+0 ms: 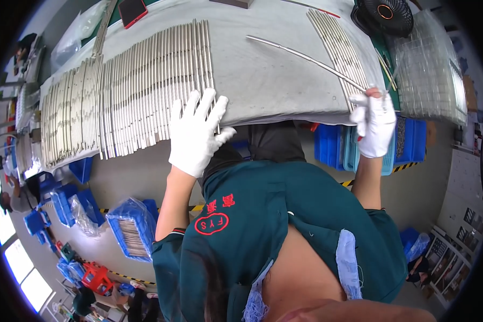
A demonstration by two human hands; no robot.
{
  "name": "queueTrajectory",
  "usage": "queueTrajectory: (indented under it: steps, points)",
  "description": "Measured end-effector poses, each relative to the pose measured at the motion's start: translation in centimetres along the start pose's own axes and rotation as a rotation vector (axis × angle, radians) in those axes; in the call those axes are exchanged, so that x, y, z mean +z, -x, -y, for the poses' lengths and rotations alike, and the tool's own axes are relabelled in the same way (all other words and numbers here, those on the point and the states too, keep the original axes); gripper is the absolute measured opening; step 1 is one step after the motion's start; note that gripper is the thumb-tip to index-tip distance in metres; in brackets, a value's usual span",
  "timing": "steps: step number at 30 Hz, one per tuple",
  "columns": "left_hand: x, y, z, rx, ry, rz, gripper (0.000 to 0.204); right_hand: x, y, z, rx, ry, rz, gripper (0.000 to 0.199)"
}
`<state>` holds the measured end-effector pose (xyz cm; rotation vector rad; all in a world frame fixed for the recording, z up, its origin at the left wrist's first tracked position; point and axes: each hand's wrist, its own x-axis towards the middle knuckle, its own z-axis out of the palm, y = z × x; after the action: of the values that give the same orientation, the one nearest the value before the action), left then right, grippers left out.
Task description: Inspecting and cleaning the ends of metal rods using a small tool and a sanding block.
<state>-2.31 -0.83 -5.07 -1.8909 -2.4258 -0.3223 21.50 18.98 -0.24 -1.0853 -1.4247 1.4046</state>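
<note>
Grey desk (273, 86): R grip (375, 122) pinches rod (306, 57) by near end, tip twd 10 o'clock; L grip (194, 131) spread wide at rod row (155, 80). Prob. best: keep tip clear, unbumped.

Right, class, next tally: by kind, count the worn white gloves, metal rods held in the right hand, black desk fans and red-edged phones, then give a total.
White gloves: 2
Metal rod in the right hand: 1
Black desk fan: 1
Red-edged phone: 1
Total: 5
</note>
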Motion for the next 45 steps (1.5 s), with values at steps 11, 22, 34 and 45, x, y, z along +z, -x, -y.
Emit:
queueTrajectory:
  steps: [11,22,34,45]
  points:
    - [-1.9,0.1,-0.4,0.309,0.228,-0.274,0.019,2.9,0.9,-1.8,0.331,0.294,0.502,0.037]
    - [-3.8,-4.3,-5.2,-0.273,1.578,-0.462,0.013,7.5,-2.5,-3.5,-0.314,1.199,0.484,0.033]
    - [3.1,0.9,-5.2,-0.957,1.980,0.465,0.024,3.7,1.5,-3.3,-0.574,1.177,0.671,0.039]
    - [2.6,0.7,-5.0,-1.027,2.021,0.480,0.033,3.3,2.1,-4.6,-0.583,1.322,0.664,0.043]
